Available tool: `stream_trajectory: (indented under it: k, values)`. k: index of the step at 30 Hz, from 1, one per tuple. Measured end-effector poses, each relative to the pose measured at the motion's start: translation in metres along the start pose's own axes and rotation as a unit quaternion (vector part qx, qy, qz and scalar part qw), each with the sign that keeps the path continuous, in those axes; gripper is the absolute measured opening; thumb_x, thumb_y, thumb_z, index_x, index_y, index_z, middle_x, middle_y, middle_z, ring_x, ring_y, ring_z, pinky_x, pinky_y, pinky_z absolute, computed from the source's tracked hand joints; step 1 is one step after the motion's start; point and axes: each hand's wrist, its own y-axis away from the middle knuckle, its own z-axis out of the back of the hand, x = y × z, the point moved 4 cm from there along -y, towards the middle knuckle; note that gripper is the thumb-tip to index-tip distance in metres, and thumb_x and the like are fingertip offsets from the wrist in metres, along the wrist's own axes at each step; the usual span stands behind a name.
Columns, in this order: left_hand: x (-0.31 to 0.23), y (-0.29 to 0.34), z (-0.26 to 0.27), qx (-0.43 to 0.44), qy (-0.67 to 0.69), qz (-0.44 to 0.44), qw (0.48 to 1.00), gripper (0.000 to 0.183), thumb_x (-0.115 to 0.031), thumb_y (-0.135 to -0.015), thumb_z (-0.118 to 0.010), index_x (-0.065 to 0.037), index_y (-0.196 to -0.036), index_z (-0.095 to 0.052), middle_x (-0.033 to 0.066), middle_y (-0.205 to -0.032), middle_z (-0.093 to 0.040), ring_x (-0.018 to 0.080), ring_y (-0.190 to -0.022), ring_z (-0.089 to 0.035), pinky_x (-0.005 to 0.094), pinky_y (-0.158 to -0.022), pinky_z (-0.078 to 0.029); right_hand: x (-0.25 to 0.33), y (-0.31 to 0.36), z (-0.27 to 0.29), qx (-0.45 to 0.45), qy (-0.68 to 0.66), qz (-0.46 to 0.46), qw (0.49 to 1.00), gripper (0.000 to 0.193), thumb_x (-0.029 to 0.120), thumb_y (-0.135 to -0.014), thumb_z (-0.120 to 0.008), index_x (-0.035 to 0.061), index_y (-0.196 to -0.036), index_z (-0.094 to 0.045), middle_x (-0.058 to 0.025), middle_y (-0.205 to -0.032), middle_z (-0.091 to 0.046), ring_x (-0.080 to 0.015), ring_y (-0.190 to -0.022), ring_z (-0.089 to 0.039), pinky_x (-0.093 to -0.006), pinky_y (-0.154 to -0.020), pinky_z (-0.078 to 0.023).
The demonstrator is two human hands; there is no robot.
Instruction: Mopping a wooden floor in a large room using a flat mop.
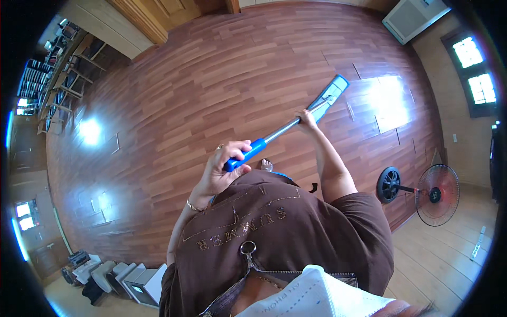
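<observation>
I had the left hand point(224, 165) clamped on the handle point(248, 155) of the mop point(280, 131), the right hand point(307, 121) closed round its pole near the head point(327, 99). On my feed, glare lit the plank floor point(211, 90). A fan point(434, 195) stood to the right. The mop slanted before the brown shirt point(306, 232); a bracelet point(194, 206) circled the left wrist.

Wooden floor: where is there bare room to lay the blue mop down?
The floor is bare between the mop and the door, and from the left hand toward the chairs. Crowded: lower left, box-like items; right, the fan.
</observation>
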Motion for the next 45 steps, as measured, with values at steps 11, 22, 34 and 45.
stream_trajectory:
  k: [11, 22, 34, 45]
  values:
    - [-0.007, -0.034, 0.011, 0.213, 0.171, 0.032, 0.961, 0.018, -0.009, -0.076, -0.077, -0.008, -0.081, -0.059, 0.0109, -0.107, -0.063, 0.0333, -0.125, -0.048, 0.0472, -0.103, -0.035, 0.019, 0.055, 0.028, -0.047, 0.005, -0.137, 0.989, 0.004, 0.007, -0.062, -0.062, 0.0084, -0.063, -0.058, -0.011, -0.068, -0.061, -0.0341, -0.074, -0.059, -0.0433, -0.07, -0.046]
    - [-0.061, -0.042, 0.029, 0.196, 0.079, -0.048, 0.976, 0.023, -0.014, -0.077, -0.076, -0.008, -0.075, -0.054, 0.007, -0.088, -0.065, 0.0259, -0.095, -0.062, 0.05, -0.099, -0.042, 0.047, 0.044, 0.016, -0.026, -0.04, -0.138, 0.989, 0.02, 0.019, -0.069, -0.073, 0.0105, -0.064, -0.056, -0.0075, -0.066, -0.058, -0.0305, -0.076, -0.059, -0.0411, -0.077, -0.041]
    - [-0.128, 0.022, 0.083, -0.031, -0.134, -0.156, 0.978, 0.025, -0.016, -0.069, -0.08, -0.01, -0.069, -0.056, 0.0068, -0.076, -0.067, 0.0288, -0.086, -0.068, 0.0426, -0.078, -0.049, 0.178, -0.076, -0.052, 0.146, -0.122, 0.135, 0.972, 0.009, 0.013, -0.06, -0.063, 0.013, -0.062, -0.054, -0.0097, -0.063, -0.058, -0.0345, -0.071, -0.059, -0.0466, -0.066, -0.043]
    - [-0.215, 0.112, 0.087, -0.119, -0.348, -0.253, 0.895, 0.038, -0.039, -0.075, -0.077, -0.008, -0.086, -0.059, 0.0045, -0.071, -0.063, 0.0215, -0.072, -0.068, 0.0361, -0.069, -0.053, 0.376, -0.07, -0.163, 0.358, -0.207, 0.379, 0.828, 0.019, 0.02, -0.061, -0.072, 0.008, -0.071, -0.061, -0.015, -0.071, -0.06, -0.0372, -0.072, -0.06, -0.0451, -0.061, -0.045]
